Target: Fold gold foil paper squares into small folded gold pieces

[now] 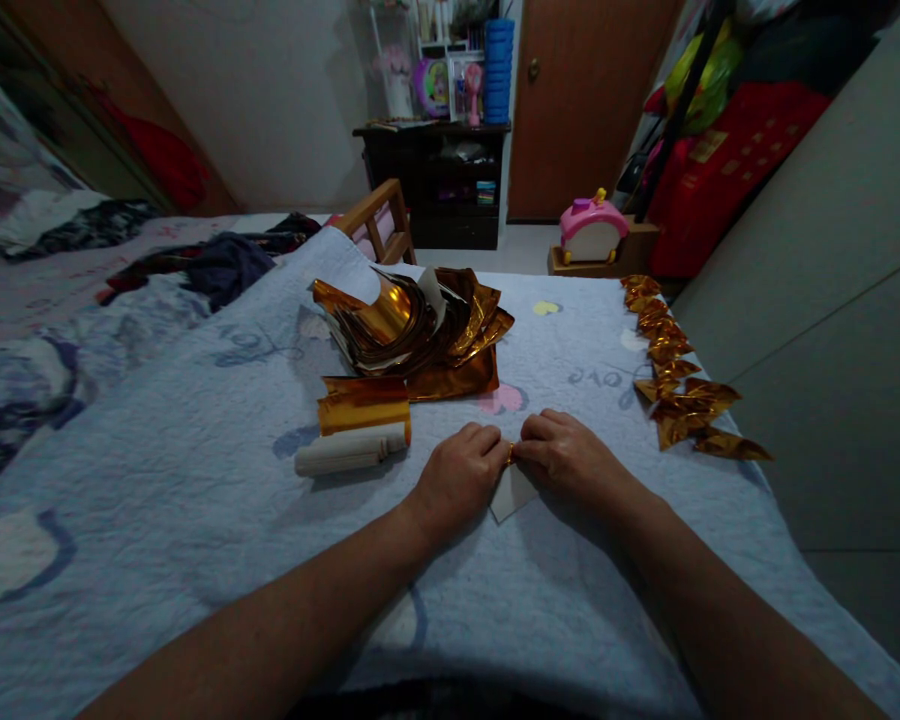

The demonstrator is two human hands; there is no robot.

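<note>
left hand and right hand meet knuckle to knuckle on the bed, mid-quilt, close to the person. fingers of both hands curled together, clamped on a small paper. paper lies flat under the hands: white dull side shows as a corner below them, a thin shiny gold sliver shows at the pinch. most of it hidden. tube and gold sheet just left, gold pile behind, folded pieces in a row at right.
</note>
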